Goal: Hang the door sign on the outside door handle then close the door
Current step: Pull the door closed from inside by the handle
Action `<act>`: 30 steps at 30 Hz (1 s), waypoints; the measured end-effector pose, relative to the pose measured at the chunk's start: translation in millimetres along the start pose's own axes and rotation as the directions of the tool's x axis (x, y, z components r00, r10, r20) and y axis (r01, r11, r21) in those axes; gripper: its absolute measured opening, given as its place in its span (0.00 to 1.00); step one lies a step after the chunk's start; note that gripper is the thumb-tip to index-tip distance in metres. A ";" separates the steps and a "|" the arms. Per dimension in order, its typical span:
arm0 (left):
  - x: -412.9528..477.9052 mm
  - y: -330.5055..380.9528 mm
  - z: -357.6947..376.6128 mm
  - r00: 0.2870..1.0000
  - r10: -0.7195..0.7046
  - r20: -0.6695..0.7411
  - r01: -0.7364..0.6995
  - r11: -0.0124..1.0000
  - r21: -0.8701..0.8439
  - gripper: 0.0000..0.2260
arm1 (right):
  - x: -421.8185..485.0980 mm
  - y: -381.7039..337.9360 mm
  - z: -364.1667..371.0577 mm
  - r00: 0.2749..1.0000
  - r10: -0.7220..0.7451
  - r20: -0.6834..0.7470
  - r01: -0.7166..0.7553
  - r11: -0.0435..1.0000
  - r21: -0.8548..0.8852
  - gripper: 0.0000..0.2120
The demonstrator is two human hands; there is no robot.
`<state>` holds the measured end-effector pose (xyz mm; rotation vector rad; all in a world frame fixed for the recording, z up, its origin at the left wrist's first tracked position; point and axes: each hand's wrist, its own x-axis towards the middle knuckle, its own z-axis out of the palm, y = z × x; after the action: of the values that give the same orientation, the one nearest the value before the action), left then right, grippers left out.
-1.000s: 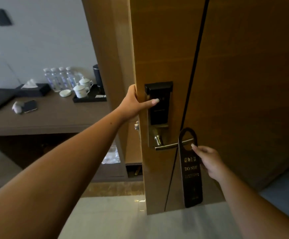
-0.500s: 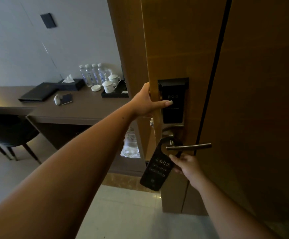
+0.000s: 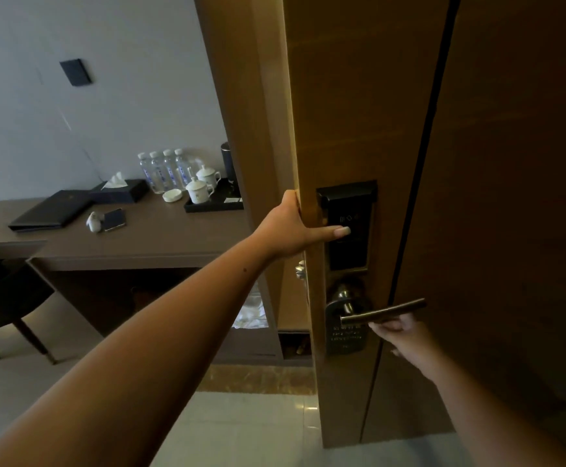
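Door sign: the dark door sign [image 3: 345, 335] now hangs on the outside door handle [image 3: 381, 312], its loop up around the handle's neck by the round base, its body flat against the door below. A second ago it was only hooked over the far tip of the lever; half a second ago it was tilted, halfway along.

Right hand: the right hand [image 3: 406, 335] sits just under the lever, beside the sign. It had been pinching the sign; now it looks loosely curled and clear of it, though the lever hides the fingertips, so I cannot say for sure it has let go.

Left hand: the left hand [image 3: 295, 227] clasps the door's edge, thumb laid flat across the outer face to the black card reader [image 3: 348, 227], the other fingers wrapped round the edge and out of my sight. It has kept that hold throughout.

Door: the door [image 3: 349, 96] stands open, the desk [image 3: 146, 237] with bottles and cups showing past it.

What this means: the hanging part looks done.

What is left: freeing the right hand and swinging the door shut, with the left-hand fingers kept out of the closing edge.
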<state>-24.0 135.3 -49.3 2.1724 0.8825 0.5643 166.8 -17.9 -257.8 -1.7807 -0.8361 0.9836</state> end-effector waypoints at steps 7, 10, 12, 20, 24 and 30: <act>-63.9 15.6 17.4 0.991 0.129 0.041 -0.130 0.990 0.044 0.38 | -59.3 -21.0 -36.2 0.836 0.237 -0.496 0.144 0.776 0.614 0.10; -86.8 23.1 16.5 0.957 0.242 0.162 -0.246 0.969 0.004 0.31 | -88.1 -19.3 -42.7 0.764 0.307 -0.568 0.149 0.772 0.618 0.13; -100.4 30.1 17.7 0.906 0.328 0.268 -0.334 0.942 -0.022 0.28 | -113.0 -9.9 -50.7 0.677 0.350 -0.647 0.126 0.811 0.571 0.11; -123.7 57.5 58.7 0.514 0.606 0.607 -0.675 0.722 -0.149 0.20 | -219.2 -16.8 -77.0 0.423 0.205 -0.883 0.120 0.953 0.279 0.12; -131.9 70.3 110.0 0.398 0.554 0.731 -0.787 0.616 -0.039 0.20 | -278.6 -22.4 -81.9 0.375 0.229 -0.898 0.239 0.912 0.333 0.11; -166.4 115.8 186.0 0.087 0.582 0.808 -0.915 0.367 -0.165 0.15 | -363.7 -26.0 -101.2 0.313 0.195 -0.929 0.204 0.942 0.266 0.07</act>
<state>26.7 -129.5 -104.0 2.7536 -0.9026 -0.2334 88.1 -356.9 -109.1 -1.6301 0.1416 -0.1138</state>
